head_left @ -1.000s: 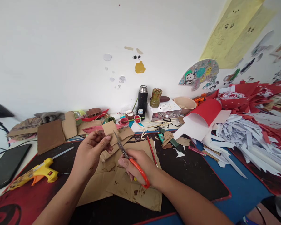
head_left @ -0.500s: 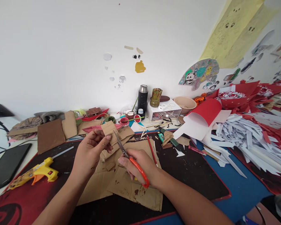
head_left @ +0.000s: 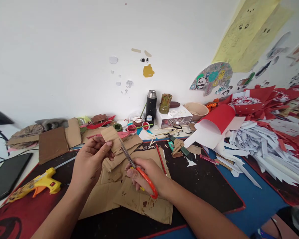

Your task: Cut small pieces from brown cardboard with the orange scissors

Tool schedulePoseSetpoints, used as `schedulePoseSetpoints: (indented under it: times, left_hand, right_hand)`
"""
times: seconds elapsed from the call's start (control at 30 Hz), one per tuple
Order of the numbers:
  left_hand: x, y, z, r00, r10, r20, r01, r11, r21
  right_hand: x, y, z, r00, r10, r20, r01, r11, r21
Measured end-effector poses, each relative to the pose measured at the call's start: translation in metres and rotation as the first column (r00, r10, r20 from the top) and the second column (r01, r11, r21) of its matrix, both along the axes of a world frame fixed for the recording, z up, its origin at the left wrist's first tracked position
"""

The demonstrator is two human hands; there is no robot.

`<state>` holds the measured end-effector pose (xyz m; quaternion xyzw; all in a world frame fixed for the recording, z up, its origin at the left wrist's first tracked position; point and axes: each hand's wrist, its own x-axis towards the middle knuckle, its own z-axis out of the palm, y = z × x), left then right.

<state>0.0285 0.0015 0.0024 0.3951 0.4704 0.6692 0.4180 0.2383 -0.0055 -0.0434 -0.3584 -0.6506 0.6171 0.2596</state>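
My left hand [head_left: 89, 162] pinches a small cardboard piece [head_left: 111, 135] above the brown sheets [head_left: 129, 196]; my right hand [head_left: 146, 176] grips orange-handled scissors [head_left: 136, 167], blades at its edge. Likely hazard: the blades nick my pinching fingertips [head_left: 109, 144], which lie just beside the cut.

A plain white wall [head_left: 64, 49] stands behind the tabletop [head_left: 259, 202], lit by soft, even light. Small paper cut-outs [head_left: 149, 70] are stuck in its middle. At the right hang a yellow paper sheet [head_left: 249, 36] and a colourful panda drawing [head_left: 211, 78].
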Motion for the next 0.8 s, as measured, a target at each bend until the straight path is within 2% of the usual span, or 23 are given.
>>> schedulePoseSetpoints:
  times: [0.13, 0.33, 0.63, 0.8]
  left_hand:
    - [-0.0006, -0.0014, -0.0011, 1.000, -0.006, -0.030, 0.007, 1.000, 0.031]
    - [0.0019, -0.0025, -0.0039, 0.995, -0.013, -0.097, 0.016, 0.999, 0.034]
    - [0.0058, -0.0055, -0.0003, 0.983, -0.008, -0.182, 0.012, 1.000, 0.022]
    - [0.0078, -0.0071, 0.0033, 0.977, -0.010, -0.212, 0.016, 1.000, 0.026]
  right_hand:
    - [0.0005, 0.0001, -0.0043, 0.999, 0.000, -0.049, 0.001, 1.000, 0.015]
    - [0.0031, 0.0007, 0.0017, 0.999, 0.016, -0.040, -0.016, 1.000, 0.006]
    - [0.0005, 0.0000, -0.0006, 1.000, 0.010, -0.023, -0.010, 1.000, 0.002]
    - [0.0008, -0.0007, 0.0043, 1.000, 0.000, 0.006, 0.000, 1.000, 0.020]
